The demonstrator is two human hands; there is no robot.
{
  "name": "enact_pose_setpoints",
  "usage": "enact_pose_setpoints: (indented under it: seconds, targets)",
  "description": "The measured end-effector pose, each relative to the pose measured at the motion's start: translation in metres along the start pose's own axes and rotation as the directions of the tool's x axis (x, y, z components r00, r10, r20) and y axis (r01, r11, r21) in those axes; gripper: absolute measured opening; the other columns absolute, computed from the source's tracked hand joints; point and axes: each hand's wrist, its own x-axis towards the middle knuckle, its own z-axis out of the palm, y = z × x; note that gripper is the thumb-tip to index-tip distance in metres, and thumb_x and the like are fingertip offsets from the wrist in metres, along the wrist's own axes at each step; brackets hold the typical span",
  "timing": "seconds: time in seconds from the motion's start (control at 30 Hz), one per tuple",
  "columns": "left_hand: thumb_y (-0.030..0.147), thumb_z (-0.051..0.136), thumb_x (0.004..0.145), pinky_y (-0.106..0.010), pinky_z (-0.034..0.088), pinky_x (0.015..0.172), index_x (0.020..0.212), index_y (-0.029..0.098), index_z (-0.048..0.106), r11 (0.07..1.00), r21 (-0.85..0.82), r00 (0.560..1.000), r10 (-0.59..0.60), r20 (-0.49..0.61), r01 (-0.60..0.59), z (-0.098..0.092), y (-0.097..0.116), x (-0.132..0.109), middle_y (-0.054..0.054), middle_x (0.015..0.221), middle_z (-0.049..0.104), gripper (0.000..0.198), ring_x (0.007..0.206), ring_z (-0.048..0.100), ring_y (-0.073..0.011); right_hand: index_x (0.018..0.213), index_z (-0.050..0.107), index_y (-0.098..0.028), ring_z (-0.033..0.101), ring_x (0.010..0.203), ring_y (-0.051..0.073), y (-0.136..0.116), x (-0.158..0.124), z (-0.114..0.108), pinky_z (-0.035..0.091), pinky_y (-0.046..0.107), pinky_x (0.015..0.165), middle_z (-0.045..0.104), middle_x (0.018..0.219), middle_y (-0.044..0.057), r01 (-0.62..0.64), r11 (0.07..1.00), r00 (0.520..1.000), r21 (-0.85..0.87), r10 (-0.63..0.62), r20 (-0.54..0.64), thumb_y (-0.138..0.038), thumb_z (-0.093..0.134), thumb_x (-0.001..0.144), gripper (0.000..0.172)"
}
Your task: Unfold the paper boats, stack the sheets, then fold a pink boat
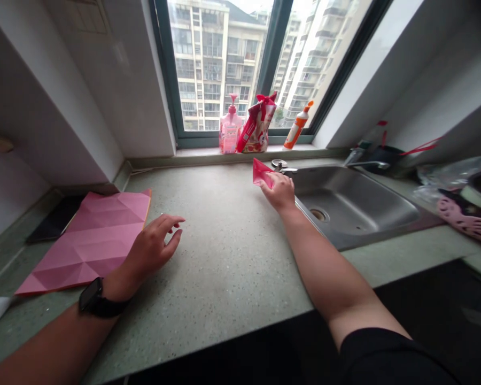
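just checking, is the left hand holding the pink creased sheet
No, the left hand is empty beside the pink creased sheet; a folded pink paper piece sits in the right hand.

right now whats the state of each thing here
left hand: open, empty
right hand: pinching folded paper
folded paper: pink, pointed, held
creased sheet: pink, lying flat
tap: not running
window: shut

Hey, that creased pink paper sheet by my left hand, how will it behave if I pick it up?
The pink paper sheet is probably light and somewhat floppy, since it looks thin and lies flat on the counter. Its many creases suggest it may bend along those folds. Lying flat, it seems unlikely to roll.
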Motion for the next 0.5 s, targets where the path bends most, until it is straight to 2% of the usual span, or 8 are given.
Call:
enact_pose_setpoints:
  seconds: [0.13,0.33,0.4,0.5]
  targets:
    - [0.028,0.056,0.104,-0.034,0.059,0.078,0.119,0.023,0.070,1.000,-0.017,1.000,0.009,0.011,-0.009,0.001,-0.001,0.000,-0.005,0.104,0.074,0.021,0.082,0.072,-0.0199,0.133,0.078,-0.021,0.062,0.130,0.041,0.021,0.005,0.000,0.038,0.065,0.121,0.074,0.140,0.017,-0.070,0.996,0.998,-0.050,0.070,0.005,-0.047,0.058,0.097,0.048]
    - [0.029,0.056,0.105,-0.034,0.059,0.079,0.119,0.023,0.071,1.000,-0.024,0.999,0.003,0.047,-0.002,0.002,-0.002,0.001,-0.005,0.106,0.075,0.022,0.085,0.073,-0.0207,0.130,0.080,-0.024,0.059,0.132,0.043,0.027,0.003,0.012,0.034,0.073,0.122,0.072,0.144,0.016,-0.085,0.992,0.991,-0.090,0.093,0.098,-0.052,0.063,0.093,0.049]
    - [0.029,0.056,0.105,-0.034,0.059,0.080,0.119,0.023,0.071,1.000,-0.023,0.999,0.005,0.052,-0.003,0.002,-0.003,0.001,-0.006,0.108,0.076,0.022,0.088,0.073,-0.0212,0.125,0.082,-0.027,0.058,0.132,0.043,0.026,0.003,0.014,0.030,0.077,0.122,0.071,0.142,0.015,-0.075,0.994,0.993,-0.077,0.082,0.086,-0.052,0.064,0.092,0.045]
    - [0.029,0.055,0.105,-0.034,0.059,0.081,0.120,0.023,0.071,1.000,-0.016,0.999,0.011,0.053,-0.010,0.002,-0.003,0.000,-0.006,0.109,0.075,0.022,0.090,0.073,-0.0218,0.120,0.084,-0.026,0.057,0.133,0.043,0.021,0.003,0.009,0.030,0.075,0.124,0.070,0.141,0.016,-0.062,0.997,0.998,-0.037,0.062,-0.012,-0.049,0.063,0.092,0.042]
